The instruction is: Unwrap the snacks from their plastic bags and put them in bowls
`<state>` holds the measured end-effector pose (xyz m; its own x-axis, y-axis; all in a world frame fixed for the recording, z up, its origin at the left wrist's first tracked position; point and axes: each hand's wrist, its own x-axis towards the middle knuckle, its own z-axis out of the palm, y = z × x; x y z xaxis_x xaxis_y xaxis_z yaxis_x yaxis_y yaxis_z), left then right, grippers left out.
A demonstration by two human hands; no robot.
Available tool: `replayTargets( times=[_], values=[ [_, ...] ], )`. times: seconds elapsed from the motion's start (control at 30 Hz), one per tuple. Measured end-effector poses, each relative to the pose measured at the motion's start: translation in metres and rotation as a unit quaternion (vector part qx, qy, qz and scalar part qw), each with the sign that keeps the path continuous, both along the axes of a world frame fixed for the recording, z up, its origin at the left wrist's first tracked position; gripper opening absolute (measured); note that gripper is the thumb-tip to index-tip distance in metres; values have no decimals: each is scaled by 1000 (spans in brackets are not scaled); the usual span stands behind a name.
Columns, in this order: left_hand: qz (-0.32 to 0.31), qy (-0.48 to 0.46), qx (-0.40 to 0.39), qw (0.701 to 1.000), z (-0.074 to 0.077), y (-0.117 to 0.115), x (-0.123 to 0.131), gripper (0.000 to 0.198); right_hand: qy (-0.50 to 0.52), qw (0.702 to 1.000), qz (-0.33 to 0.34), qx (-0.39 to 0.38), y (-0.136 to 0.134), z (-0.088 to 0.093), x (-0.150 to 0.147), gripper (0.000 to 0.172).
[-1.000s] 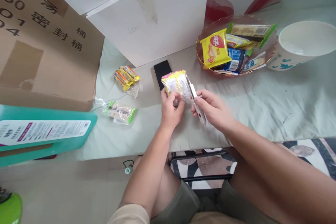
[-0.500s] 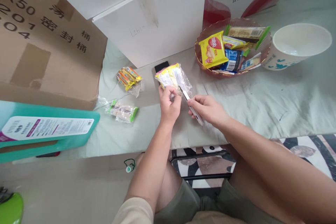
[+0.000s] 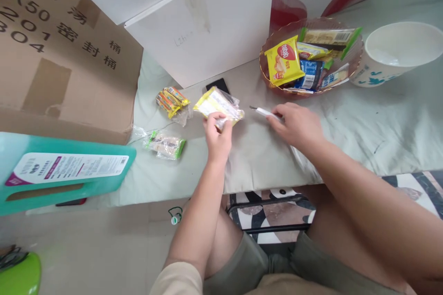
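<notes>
My left hand (image 3: 218,140) pinches a yellow and white snack packet (image 3: 217,103) with clear plastic about it, held over the cloth near the middle. Partly covered by that packet, a black phone (image 3: 219,85) lies flat. To the right, my right hand (image 3: 298,124) grips a white utility knife (image 3: 265,112); its dark tip points left, apart from the packet. The palm hides part of the handle. Left of the packet lie orange and yellow snack sticks (image 3: 171,101) in clear wrap. Below them is a clear packet with green ends (image 3: 166,144).
A glass bowl (image 3: 265,67) of several wrapped snacks stands at the back right, beside a large paper cup (image 3: 380,71). White boxes (image 3: 207,32) and a red and white carton (image 3: 294,4) line the back. A cardboard box (image 3: 104,97) and teal carton (image 3: 114,184) are at left.
My right hand has moved right with the knife, away from the packet. My left hand has shifted slightly left and turned the packet, so more of the phone shows.
</notes>
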<state>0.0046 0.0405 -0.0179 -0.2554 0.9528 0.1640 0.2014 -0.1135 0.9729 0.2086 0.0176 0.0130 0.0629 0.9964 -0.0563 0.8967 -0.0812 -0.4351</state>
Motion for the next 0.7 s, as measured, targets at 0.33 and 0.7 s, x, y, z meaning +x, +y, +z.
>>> replayTargets(
  times=[0.33, 0.7],
  values=[
    [-123, 260, 24, 958, 3, -56, 33, 67, 42, 987, 38, 150, -10, -14, -7, 39],
    [-122, 244, 15, 962, 0, 0, -12, 22, 125, 964, 177, 153, -11, -21, -18, 38]
  ],
)
